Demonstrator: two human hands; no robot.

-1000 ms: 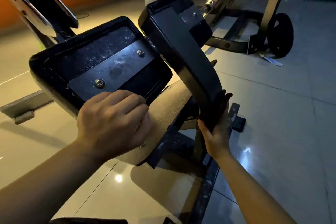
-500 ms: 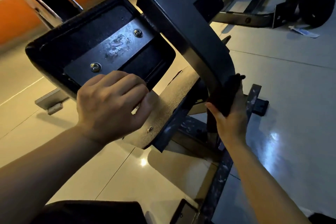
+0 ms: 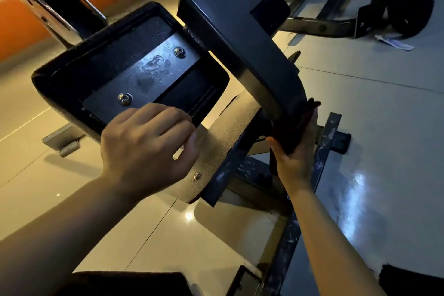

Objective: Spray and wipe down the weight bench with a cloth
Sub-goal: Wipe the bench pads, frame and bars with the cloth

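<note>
The weight bench fills the middle of the view, seen from underneath. Its black seat pad (image 3: 79, 72) carries a bolted metal plate (image 3: 144, 79) with wet smears. A dark steel frame arm (image 3: 242, 38) curves down to the right. My left hand (image 3: 146, 146) grips the near edge of the seat pad, fingers curled over it. My right hand (image 3: 295, 154) presses a dark cloth (image 3: 298, 125) against the lower end of the frame arm. A tan textured panel (image 3: 225, 142) sits between my hands. No spray bottle is in view.
The bench's base rail (image 3: 300, 218) runs along the glossy tiled floor (image 3: 384, 127) below my right arm. Another machine frame with a black wheel (image 3: 408, 0) stands at the back right. An orange wall (image 3: 24, 21) and a chrome post (image 3: 48, 7) are at the left.
The view has shifted closer and lower on the bench. My right hand with the cloth stays on the lower frame arm; my left hand keeps its grip on the seat pad edge.
</note>
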